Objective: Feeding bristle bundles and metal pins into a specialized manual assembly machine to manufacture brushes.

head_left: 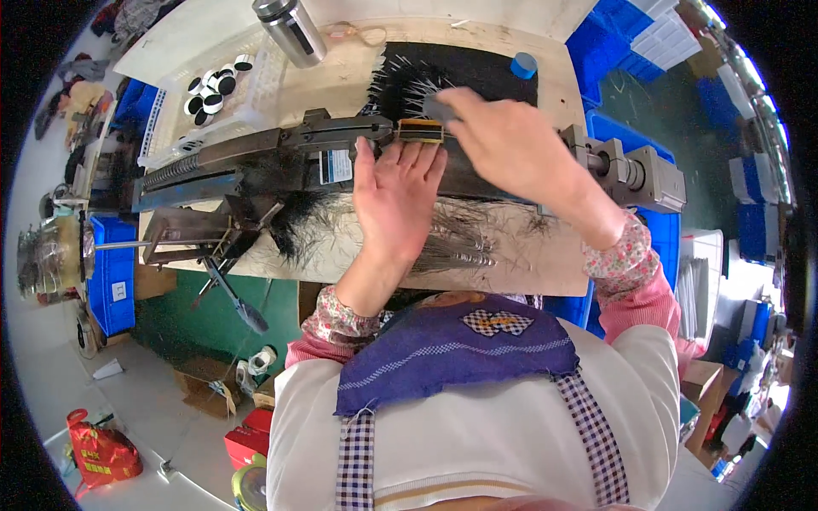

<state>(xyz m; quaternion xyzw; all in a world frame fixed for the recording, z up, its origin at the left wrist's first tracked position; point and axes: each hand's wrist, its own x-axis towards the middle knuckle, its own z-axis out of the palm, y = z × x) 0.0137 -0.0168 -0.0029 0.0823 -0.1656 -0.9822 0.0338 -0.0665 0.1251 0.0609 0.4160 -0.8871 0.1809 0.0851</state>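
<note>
Sitting at lower left of the frame on the floor: a red printed bag [100, 450]. Standing above it at left, a blue crate [113, 274] bearing a small white label. Holding black and white round discs at upper left, a white tray [223, 95]. Lying tilted at top centre, a steel flask [291, 31]. Showing mid-frame on the dark metal machine [247, 157], a white-and-blue rectangular label [336, 166]. Resting flat, fingers together and extended, the left hand [394, 200] touching the small wooden brush block [421, 129]. Reaching over it at upper centre, the right hand [503, 145], fingers pinched on a dark bristle tuft [436, 107]. Spreading across the worktop [528, 255], loose black bristles [298, 223]. Sitting at upper right, a blue tape roll [524, 65].
</note>
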